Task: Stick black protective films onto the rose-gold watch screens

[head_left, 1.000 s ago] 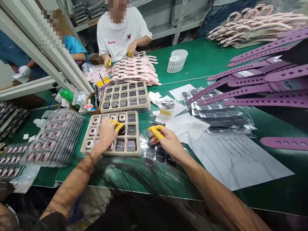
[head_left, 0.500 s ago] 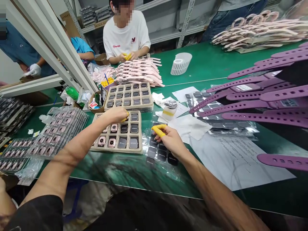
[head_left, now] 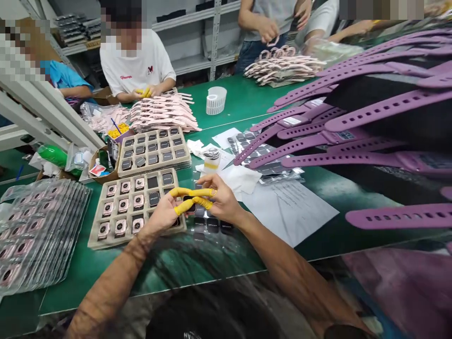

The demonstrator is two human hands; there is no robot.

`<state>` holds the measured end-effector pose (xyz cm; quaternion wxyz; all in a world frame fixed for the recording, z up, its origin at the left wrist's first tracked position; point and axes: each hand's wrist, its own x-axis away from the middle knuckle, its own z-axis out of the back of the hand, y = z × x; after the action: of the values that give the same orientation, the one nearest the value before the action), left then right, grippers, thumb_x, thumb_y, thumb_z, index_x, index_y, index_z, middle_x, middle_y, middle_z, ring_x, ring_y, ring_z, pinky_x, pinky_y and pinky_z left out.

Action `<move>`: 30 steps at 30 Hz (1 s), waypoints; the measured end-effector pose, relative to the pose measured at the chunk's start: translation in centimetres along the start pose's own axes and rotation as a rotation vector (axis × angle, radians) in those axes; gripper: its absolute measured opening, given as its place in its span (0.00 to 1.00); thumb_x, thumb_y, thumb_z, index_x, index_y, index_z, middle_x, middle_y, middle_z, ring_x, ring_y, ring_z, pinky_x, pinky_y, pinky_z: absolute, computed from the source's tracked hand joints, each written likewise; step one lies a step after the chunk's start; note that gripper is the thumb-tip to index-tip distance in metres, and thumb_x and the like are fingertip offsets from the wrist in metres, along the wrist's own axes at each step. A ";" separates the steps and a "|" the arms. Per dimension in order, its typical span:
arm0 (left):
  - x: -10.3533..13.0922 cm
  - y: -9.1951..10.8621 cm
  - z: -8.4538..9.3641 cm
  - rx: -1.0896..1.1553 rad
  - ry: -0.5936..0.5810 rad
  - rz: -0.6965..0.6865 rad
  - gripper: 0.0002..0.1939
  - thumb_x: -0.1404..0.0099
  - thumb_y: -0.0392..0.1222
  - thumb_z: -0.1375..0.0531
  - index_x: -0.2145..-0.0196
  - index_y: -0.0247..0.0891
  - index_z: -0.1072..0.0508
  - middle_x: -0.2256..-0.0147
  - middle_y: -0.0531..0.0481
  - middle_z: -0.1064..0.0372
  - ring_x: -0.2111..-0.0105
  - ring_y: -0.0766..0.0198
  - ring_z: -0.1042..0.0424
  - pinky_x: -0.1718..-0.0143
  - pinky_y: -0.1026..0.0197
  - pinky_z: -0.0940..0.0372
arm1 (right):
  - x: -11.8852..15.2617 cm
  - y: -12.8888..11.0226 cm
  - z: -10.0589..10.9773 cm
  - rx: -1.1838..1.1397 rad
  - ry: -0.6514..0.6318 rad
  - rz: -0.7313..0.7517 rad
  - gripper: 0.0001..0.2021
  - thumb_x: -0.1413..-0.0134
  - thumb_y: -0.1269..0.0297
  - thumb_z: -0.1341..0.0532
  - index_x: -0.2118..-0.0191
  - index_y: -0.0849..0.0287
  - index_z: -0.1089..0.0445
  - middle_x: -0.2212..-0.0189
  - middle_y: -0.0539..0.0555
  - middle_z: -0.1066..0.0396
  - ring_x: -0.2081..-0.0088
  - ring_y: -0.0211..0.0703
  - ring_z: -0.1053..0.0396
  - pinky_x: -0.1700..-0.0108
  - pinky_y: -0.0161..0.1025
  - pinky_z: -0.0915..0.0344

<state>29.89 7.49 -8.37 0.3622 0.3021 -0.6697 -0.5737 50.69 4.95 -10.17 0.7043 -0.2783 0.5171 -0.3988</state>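
Observation:
My left hand (head_left: 163,215) and my right hand (head_left: 221,200) meet above the near right corner of a beige tray (head_left: 106,241). Both wear yellow finger cots, and the fingertips pinch together on a small dark watch body (head_left: 190,210) that is mostly hidden. The tray holds rose-gold watch bodies on its left and dark-faced ones on its right. A clear plastic sheet of dark squares (head_left: 212,226) lies under my right hand.
A second tray of dark watch bodies (head_left: 155,150) sits behind the first. Blister packs (head_left: 35,226) are stacked at the left, with purple straps (head_left: 353,122) on the right. Papers (head_left: 289,207), a small jar (head_left: 212,160) and pink straps (head_left: 162,113) lie beyond. Several co-workers work at the far side.
My left hand pulled back from the tray's far row, and my right hand lifted off the plastic sheet. Their fingertips now touch. My view swung to the right.

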 end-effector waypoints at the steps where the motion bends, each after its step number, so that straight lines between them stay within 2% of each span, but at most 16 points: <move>1: 0.2 -0.1 -0.2 0.087 -0.012 0.041 0.29 0.49 0.54 0.23 0.56 0.37 0.25 0.63 0.49 0.24 0.73 0.66 0.25 0.71 0.64 0.28 | 0.0 0.0 0.3 0.032 -0.035 0.034 0.06 0.40 0.55 0.33 0.61 0.47 0.20 0.48 0.57 0.30 0.59 0.46 0.32 0.59 0.48 0.31; 3: 0.4 -0.2 -0.1 0.177 -0.029 0.081 0.31 0.55 0.49 0.20 0.58 0.37 0.24 0.63 0.50 0.25 0.73 0.68 0.25 0.72 0.66 0.29 | 0.0 -0.1 0.6 0.063 -0.127 0.050 0.07 0.39 0.53 0.34 0.61 0.46 0.20 0.48 0.56 0.30 0.57 0.46 0.31 0.58 0.47 0.31; 5: 0.6 -0.2 0.1 0.211 -0.031 0.100 0.30 0.56 0.46 0.19 0.58 0.37 0.23 0.60 0.49 0.25 0.73 0.68 0.25 0.73 0.68 0.30 | -0.2 -0.4 0.5 0.063 -0.219 0.039 0.08 0.38 0.52 0.35 0.61 0.46 0.21 0.48 0.56 0.29 0.56 0.46 0.32 0.56 0.47 0.31; 7: 0.8 -0.1 0.3 0.221 -0.024 0.114 0.31 0.57 0.44 0.19 0.56 0.37 0.23 0.57 0.48 0.25 0.72 0.70 0.25 0.72 0.68 0.30 | -0.3 -1.2 0.3 0.013 -0.227 0.039 0.08 0.39 0.52 0.35 0.63 0.48 0.22 0.50 0.55 0.28 0.56 0.45 0.32 0.54 0.46 0.31; 8: 0.9 -0.2 0.4 0.228 -0.020 0.120 0.32 0.57 0.44 0.19 0.55 0.37 0.22 0.56 0.47 0.25 0.72 0.70 0.26 0.71 0.67 0.29 | -0.2 -1.7 0.3 -0.036 -0.184 0.032 0.09 0.39 0.52 0.35 0.64 0.49 0.23 0.50 0.55 0.29 0.56 0.45 0.32 0.53 0.47 0.31; 10: 0.9 -0.3 0.4 0.240 0.011 0.116 0.36 0.59 0.44 0.18 0.53 0.37 0.22 0.56 0.46 0.24 0.71 0.69 0.26 0.69 0.66 0.28 | 0.5 -3.0 0.6 -0.168 -0.017 -0.039 0.12 0.38 0.49 0.36 0.66 0.51 0.26 0.54 0.54 0.29 0.59 0.44 0.31 0.53 0.47 0.31; 12: 0.8 -0.5 0.4 0.212 0.064 0.098 0.39 0.59 0.44 0.18 0.49 0.37 0.23 0.61 0.48 0.24 0.71 0.68 0.26 0.67 0.64 0.27 | 2.4 -4.3 1.2 -0.241 0.151 -0.220 0.16 0.35 0.45 0.40 0.67 0.51 0.29 0.60 0.51 0.31 0.65 0.42 0.33 0.58 0.46 0.31; 13: 0.8 -0.6 0.4 0.177 0.090 0.089 0.40 0.59 0.44 0.19 0.48 0.37 0.23 0.66 0.51 0.25 0.72 0.68 0.27 0.67 0.63 0.27 | 3.8 -4.9 1.5 -0.218 0.191 -0.330 0.17 0.35 0.44 0.42 0.68 0.50 0.30 0.65 0.50 0.33 0.69 0.41 0.36 0.63 0.44 0.33; 14: 0.7 -0.7 0.3 0.134 0.115 0.082 0.40 0.58 0.44 0.19 0.47 0.37 0.23 0.70 0.53 0.26 0.73 0.67 0.28 0.67 0.63 0.28 | 5.3 -5.4 1.7 -0.136 0.164 -0.438 0.17 0.35 0.44 0.41 0.69 0.50 0.31 0.67 0.50 0.34 0.70 0.42 0.37 0.65 0.44 0.34; 15: 0.7 -0.8 0.2 0.096 0.133 0.079 0.40 0.57 0.44 0.19 0.46 0.37 0.24 0.72 0.54 0.28 0.74 0.67 0.28 0.68 0.63 0.28 | 7.1 -5.7 1.7 -0.008 0.082 -0.514 0.17 0.38 0.44 0.38 0.71 0.49 0.31 0.69 0.50 0.35 0.70 0.44 0.36 0.66 0.44 0.34; 17: 0.8 -0.7 0.0 0.056 0.149 0.086 0.40 0.56 0.44 0.20 0.45 0.37 0.24 0.74 0.55 0.28 0.74 0.67 0.29 0.69 0.63 0.28 | 10.4 -6.0 1.3 0.296 -0.038 -0.597 0.17 0.41 0.44 0.36 0.73 0.49 0.30 0.70 0.51 0.35 0.71 0.45 0.35 0.70 0.44 0.37; 20: 1.1 -0.5 -0.7 0.073 0.169 0.089 0.40 0.56 0.42 0.20 0.46 0.38 0.25 0.69 0.52 0.25 0.73 0.66 0.27 0.68 0.62 0.28 | 13.2 -6.0 0.5 0.657 0.015 -0.585 0.15 0.41 0.42 0.37 0.68 0.47 0.27 0.69 0.53 0.33 0.70 0.49 0.33 0.74 0.43 0.40; 22: 1.3 -0.3 -1.0 0.089 0.176 0.080 0.39 0.57 0.42 0.20 0.47 0.39 0.25 0.66 0.50 0.24 0.72 0.66 0.26 0.67 0.62 0.27 | 12.6 -5.6 0.7 0.771 0.095 -0.559 0.16 0.42 0.40 0.36 0.58 0.44 0.26 0.65 0.55 0.31 0.67 0.52 0.32 0.74 0.44 0.40; 25: 1.6 -0.1 -1.4 0.085 0.166 0.068 0.38 0.56 0.43 0.20 0.47 0.39 0.25 0.63 0.49 0.23 0.73 0.68 0.28 0.67 0.61 0.27 | 8.5 -3.5 2.3 0.784 0.163 -0.543 0.22 0.40 0.43 0.37 0.45 0.49 0.28 0.60 0.58 0.29 0.62 0.55 0.31 0.64 0.49 0.34; 27: 1.6 -0.2 -1.6 0.074 0.165 0.059 0.38 0.56 0.43 0.21 0.48 0.38 0.25 0.64 0.50 0.24 0.74 0.69 0.29 0.68 0.62 0.28 | 5.2 -1.2 3.8 0.791 0.144 -0.479 0.19 0.39 0.51 0.36 0.47 0.56 0.27 0.55 0.62 0.30 0.54 0.58 0.34 0.53 0.52 0.35; 30: 1.6 -0.4 -1.7 0.068 0.177 0.048 0.37 0.58 0.40 0.21 0.49 0.38 0.25 0.69 0.53 0.26 0.74 0.68 0.29 0.68 0.63 0.30 | 2.1 1.6 5.2 0.770 0.133 -0.432 0.06 0.43 0.61 0.33 0.64 0.58 0.25 0.56 0.66 0.29 0.49 0.59 0.38 0.47 0.56 0.39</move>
<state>30.38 5.14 -8.43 0.4231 0.3475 -0.6613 -0.5128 56.39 3.87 -10.88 0.6225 -0.0711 0.3051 -0.7172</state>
